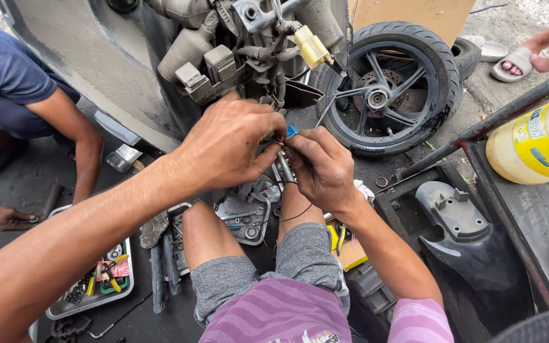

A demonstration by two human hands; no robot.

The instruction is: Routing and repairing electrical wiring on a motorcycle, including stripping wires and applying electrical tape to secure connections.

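L hand (227,143) + R hand (321,166) fingertips pinching thin wires (279,141), wrists bent inward.

Head camera looks steeply down, close above the work.

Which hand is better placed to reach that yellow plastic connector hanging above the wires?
Probably the right hand: it sits almost directly below the yellow plastic connector, while the left hand lies farther left. Both pinch thin wires.
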